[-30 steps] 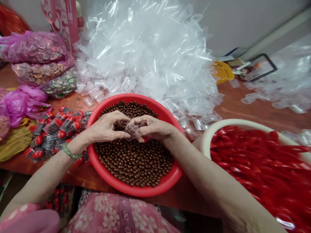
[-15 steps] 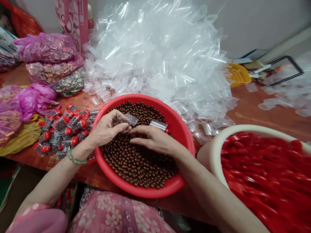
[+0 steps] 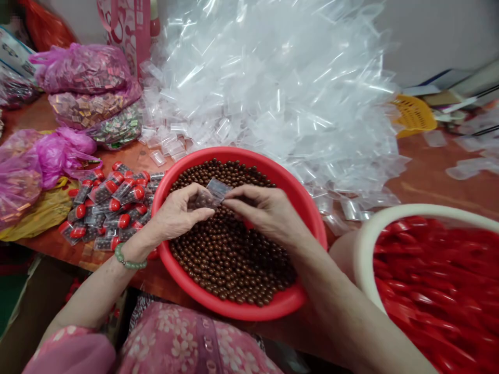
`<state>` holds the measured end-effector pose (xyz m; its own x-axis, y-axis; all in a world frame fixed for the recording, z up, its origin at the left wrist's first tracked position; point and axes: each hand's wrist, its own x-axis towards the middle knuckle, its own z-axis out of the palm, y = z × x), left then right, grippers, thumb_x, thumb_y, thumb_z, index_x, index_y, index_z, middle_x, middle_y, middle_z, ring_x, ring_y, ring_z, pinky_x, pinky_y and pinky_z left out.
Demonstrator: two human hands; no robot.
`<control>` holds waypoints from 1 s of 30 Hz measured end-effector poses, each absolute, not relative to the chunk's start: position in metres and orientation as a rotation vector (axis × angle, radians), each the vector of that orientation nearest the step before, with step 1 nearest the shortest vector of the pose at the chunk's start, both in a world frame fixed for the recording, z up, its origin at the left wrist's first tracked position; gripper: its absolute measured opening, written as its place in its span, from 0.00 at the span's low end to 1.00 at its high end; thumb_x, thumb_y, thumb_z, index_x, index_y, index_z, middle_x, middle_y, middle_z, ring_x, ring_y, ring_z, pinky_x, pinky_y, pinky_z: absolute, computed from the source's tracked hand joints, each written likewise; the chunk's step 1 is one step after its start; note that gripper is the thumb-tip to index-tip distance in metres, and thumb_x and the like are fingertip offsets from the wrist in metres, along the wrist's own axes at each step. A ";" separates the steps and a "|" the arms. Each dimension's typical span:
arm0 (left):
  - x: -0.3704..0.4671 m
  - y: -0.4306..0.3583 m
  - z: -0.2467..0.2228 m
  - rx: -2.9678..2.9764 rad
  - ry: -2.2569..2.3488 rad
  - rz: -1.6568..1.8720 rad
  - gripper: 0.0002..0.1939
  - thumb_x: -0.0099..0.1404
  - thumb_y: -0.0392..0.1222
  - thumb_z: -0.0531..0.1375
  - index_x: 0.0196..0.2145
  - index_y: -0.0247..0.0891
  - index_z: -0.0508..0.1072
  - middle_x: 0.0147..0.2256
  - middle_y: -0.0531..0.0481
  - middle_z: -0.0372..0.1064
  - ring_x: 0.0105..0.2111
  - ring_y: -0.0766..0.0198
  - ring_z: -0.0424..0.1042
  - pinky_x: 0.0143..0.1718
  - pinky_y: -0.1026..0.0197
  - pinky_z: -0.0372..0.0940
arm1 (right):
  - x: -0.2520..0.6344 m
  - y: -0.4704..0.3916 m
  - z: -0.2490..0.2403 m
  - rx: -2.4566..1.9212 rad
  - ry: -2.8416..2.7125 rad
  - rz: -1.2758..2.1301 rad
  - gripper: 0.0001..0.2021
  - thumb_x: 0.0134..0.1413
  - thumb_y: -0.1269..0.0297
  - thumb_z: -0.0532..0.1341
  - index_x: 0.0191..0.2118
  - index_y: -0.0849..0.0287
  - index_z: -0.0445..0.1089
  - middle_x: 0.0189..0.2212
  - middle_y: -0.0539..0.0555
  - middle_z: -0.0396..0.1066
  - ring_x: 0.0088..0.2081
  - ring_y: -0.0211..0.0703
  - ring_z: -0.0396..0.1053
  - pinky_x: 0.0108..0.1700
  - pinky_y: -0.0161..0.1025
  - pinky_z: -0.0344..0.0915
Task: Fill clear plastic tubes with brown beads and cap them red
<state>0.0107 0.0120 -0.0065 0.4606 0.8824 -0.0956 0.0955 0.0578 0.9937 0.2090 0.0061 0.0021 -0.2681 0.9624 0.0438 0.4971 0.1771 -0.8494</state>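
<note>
My left hand point(image 3: 182, 210) curls its thumb and fingers round a small clear plastic case point(image 3: 218, 190) above a red basin point(image 3: 319, 234). Dark contents, possibly brown balls, show faintly through the plastic near those fingers. From the other side, my right hand point(image 3: 265, 210) has its thumb and forefinger pinched together at the case's right edge. Round brown balls point(image 3: 230, 270) fill the basin under both hands. To the left lies a heap of clear cases with red caps point(image 3: 117, 205), dark balls inside them.
A tall pile of clear plastic pieces point(image 3: 273, 93) stands behind the basin. At right, a cream tub point(image 3: 366, 249) holds red plastic parts point(image 3: 436, 275). Pink bags point(image 3: 83, 70) of small packets lie at back left. A yellow basket point(image 3: 415, 115) sits back right.
My right hand has moved up and its fingertips have come together at the case's edge. A clear piece that lay by the right hand is out of sight. The view has shifted slightly.
</note>
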 end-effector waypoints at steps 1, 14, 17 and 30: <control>0.010 0.012 -0.007 1.429 0.934 0.723 0.10 0.58 0.39 0.63 0.38 0.35 0.69 0.34 0.52 0.69 0.35 0.68 0.68 0.41 0.62 0.64 | 0.209 0.006 0.007 -1.372 -1.729 1.006 0.08 0.54 0.59 0.62 0.34 0.59 0.74 0.21 0.48 0.69 0.22 0.36 0.65 0.26 0.34 0.62; 0.009 0.010 -0.012 1.620 0.926 0.641 0.10 0.59 0.39 0.62 0.40 0.36 0.72 0.36 0.50 0.73 0.39 0.61 0.71 0.44 0.57 0.66 | 0.194 0.010 0.020 -1.206 -1.796 1.057 0.08 0.52 0.58 0.65 0.31 0.55 0.78 0.29 0.52 0.74 0.32 0.41 0.71 0.36 0.39 0.69; 0.009 0.011 -0.012 1.624 0.927 0.637 0.11 0.59 0.38 0.62 0.41 0.35 0.72 0.38 0.49 0.74 0.40 0.61 0.72 0.45 0.57 0.67 | 0.196 0.010 0.016 -1.242 -1.727 1.095 0.09 0.52 0.57 0.65 0.32 0.56 0.77 0.28 0.51 0.75 0.30 0.41 0.71 0.34 0.38 0.69; 0.010 0.016 -0.018 1.539 0.927 0.692 0.12 0.58 0.37 0.61 0.41 0.34 0.72 0.37 0.50 0.73 0.38 0.62 0.71 0.43 0.59 0.66 | 0.185 -0.006 0.010 -1.328 -2.020 0.647 0.12 0.61 0.62 0.57 0.45 0.53 0.75 0.43 0.54 0.78 0.43 0.46 0.76 0.49 0.44 0.70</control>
<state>0.0100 0.0164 -0.0184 0.5136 0.8556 -0.0641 0.1813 -0.0352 0.9828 0.1846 -0.0057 0.0105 -0.2952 0.9263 0.2341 0.6181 0.3720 -0.6925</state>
